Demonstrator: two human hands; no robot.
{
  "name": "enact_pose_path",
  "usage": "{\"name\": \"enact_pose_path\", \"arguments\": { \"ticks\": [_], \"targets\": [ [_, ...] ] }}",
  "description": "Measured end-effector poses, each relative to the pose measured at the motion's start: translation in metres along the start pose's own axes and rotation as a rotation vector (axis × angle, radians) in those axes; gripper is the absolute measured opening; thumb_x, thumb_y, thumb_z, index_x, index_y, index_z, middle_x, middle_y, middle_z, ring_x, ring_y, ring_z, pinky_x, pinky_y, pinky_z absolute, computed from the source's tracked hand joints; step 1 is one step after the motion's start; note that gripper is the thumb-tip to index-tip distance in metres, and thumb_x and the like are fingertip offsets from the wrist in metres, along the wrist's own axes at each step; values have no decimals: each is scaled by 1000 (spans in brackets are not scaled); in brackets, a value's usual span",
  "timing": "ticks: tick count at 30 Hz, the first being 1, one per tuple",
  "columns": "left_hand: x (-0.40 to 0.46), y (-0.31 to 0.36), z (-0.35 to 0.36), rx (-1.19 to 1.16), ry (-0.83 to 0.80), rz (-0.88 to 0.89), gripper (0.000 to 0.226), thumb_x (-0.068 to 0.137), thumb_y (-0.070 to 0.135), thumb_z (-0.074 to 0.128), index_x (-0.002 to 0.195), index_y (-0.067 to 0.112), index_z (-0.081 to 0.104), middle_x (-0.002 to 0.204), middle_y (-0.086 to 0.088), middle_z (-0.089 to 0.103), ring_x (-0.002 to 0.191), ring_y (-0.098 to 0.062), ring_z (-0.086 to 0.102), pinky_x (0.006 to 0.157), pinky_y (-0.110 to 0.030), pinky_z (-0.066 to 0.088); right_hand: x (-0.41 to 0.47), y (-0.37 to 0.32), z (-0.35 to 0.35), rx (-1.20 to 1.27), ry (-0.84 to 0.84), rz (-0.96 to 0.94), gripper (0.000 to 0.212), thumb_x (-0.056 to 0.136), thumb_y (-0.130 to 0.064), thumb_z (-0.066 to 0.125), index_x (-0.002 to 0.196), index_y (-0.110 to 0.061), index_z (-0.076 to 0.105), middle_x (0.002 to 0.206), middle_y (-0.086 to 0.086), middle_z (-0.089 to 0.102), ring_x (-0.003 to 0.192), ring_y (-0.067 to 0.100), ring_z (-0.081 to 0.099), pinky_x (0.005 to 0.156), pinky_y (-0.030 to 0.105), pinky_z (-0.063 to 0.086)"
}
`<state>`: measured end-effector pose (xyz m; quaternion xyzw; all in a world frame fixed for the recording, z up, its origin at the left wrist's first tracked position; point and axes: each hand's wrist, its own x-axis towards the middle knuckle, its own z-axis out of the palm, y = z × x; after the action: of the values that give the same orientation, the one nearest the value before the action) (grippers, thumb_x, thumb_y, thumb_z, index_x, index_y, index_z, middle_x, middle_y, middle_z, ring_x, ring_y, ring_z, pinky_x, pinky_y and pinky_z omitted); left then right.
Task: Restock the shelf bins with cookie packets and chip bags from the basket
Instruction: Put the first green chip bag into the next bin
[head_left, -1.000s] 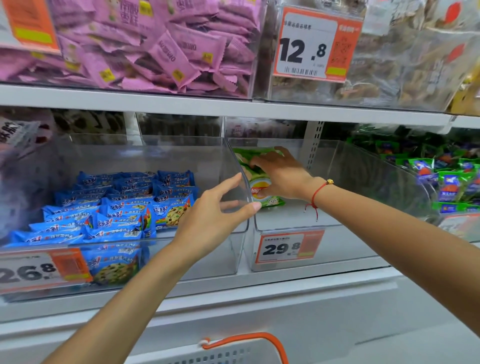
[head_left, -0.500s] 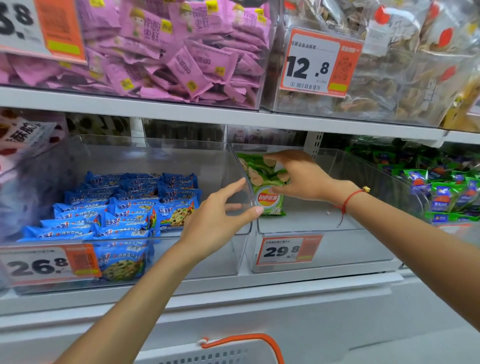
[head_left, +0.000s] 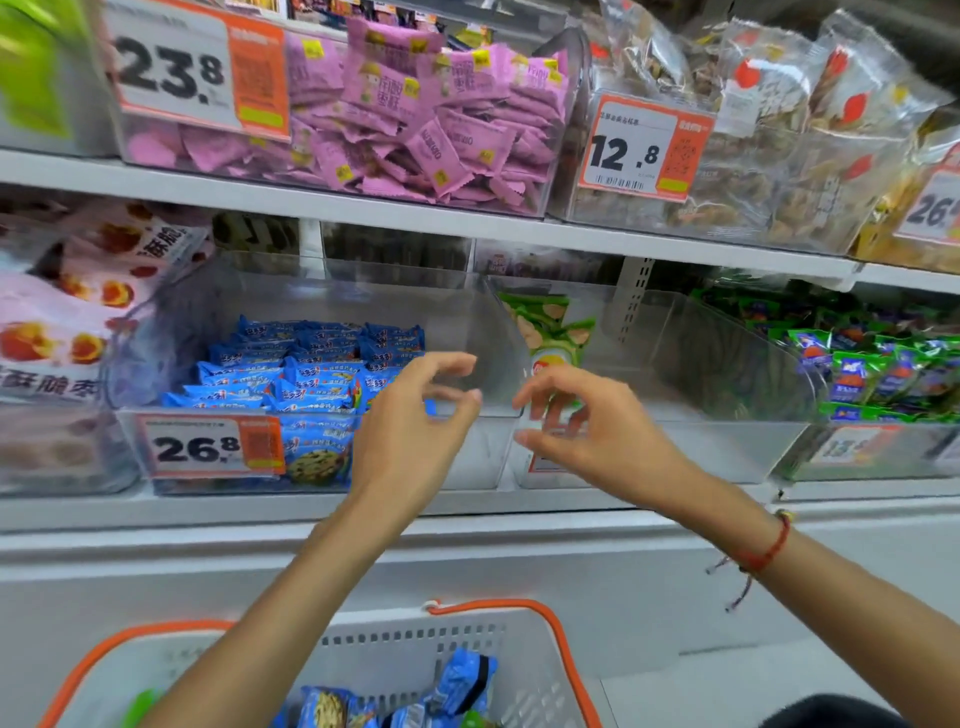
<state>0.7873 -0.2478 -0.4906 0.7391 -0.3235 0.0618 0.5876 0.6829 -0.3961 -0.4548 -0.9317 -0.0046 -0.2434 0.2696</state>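
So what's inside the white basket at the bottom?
The white basket holds blue cookie packets and something green. The left arm hides much of the inside, so whatever else is there cannot be seen.

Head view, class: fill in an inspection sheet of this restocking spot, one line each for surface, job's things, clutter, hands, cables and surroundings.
Surface: white shelf ledge carrying clear bins.
Job's things: blue cookie packets fill the left part of the cookie bin; one green chip bag leans at the left of the chip bin; the basket below holds more blue packets.
Clutter: nothing seen.
Hands: left hand and right hand hang in front of the bins, fingers loosely curled, holding nothing.
Cables: nothing seen.
Surroundings: pink packets on the upper shelf; green packets in the next bin; price tags.
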Motion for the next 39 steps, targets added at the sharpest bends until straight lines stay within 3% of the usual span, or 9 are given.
{"name": "enact_pose_path", "arguments": {
  "ticks": [8, 13, 15, 21, 27, 30, 34, 36, 39],
  "targets": [
    [-99, -87, -58, 27, -103, -372, 14, 83, 26, 70, 86, 39, 65, 87, 23, 69, 86, -3, 65, 82, -34, 53, -30, 2, 107, -189, -676, 112, 21, 83, -20, 69, 104, -18, 68, 94, 0, 70, 76, 10, 56, 73, 27, 46],
    [-159, -160, -68, 209, -307, -570, 25, 90, 15, 62, 89, 40, 58, 108, 6, 68, 89, -8, 62, 88, -36, 52, -59, 16, 183, -307, -1086, 272, 36, 89, -29, 64, 121, -15, 60, 122, 10, 61, 108, 24, 55, 97, 33, 40],
    [-180, -183, -65, 270, -467, -638, 15, 93, 26, 59, 105, 35, 59, 118, 7, 63, 96, -7, 60, 91, -31, 49, -72, 20, 202, -353, -1225, 331, 45, 90, -35, 62, 128, -11, 56, 132, 10, 54, 115, 28, 52, 98, 35, 40],
    [-226, -210, -49, 649, -880, -506, 65, 83, 70, 42, 139, 37, 41, 148, 12, 36, 136, -17, 28, 112, -37, 23, -90, 40, 203, -530, -1709, 331, 91, 83, -54, 64, 153, -26, 12, 161, -3, 2, 147, 23, 7, 119, 47, 15],
    [-215, -209, -46, 463, -839, -591, 51, 90, 49, 57, 137, 33, 46, 147, 7, 41, 135, -20, 34, 111, -40, 29, -99, 49, 205, -422, -1581, 407, 94, 74, -50, 75, 149, -31, 22, 160, -1, 7, 147, 25, 10, 117, 51, 19],
    [-195, -182, -40, 149, -719, -606, 72, 81, 50, 68, 142, 32, 35, 149, 9, 31, 135, -16, 34, 111, -36, 32, -75, 43, 184, -367, -1401, 497, 90, 75, -55, 72, 147, -23, 29, 158, -1, 18, 144, 23, 22, 117, 42, 24],
    [-178, -133, -31, 182, -755, -359, 98, 64, 51, 82, 142, 37, 25, 140, 16, 30, 129, -6, 31, 108, -30, 31, -53, 41, 161, 176, -1278, 880, 94, 60, -66, 74, 130, -9, 54, 129, 12, 58, 105, 23, 60, 89, 32, 51],
    [-175, -123, -33, 211, -568, -333, 81, 66, 54, 78, 133, 37, 37, 126, 19, 45, 117, -5, 45, 98, -28, 40, -48, 40, 151, 382, -1245, 930, 85, 63, -68, 69, 121, -6, 60, 110, 15, 63, 85, 19, 61, 74, 25, 54],
    [-165, -114, -50, 37, -347, -556, 59, 61, 55, 75, 110, 29, 55, 104, 16, 62, 96, -4, 59, 91, -30, 48, -40, 38, 128, 557, -1080, 945, 88, 62, -71, 62, 126, -11, 57, 113, 11, 63, 91, 19, 62, 72, 25, 57]
  ]
}}
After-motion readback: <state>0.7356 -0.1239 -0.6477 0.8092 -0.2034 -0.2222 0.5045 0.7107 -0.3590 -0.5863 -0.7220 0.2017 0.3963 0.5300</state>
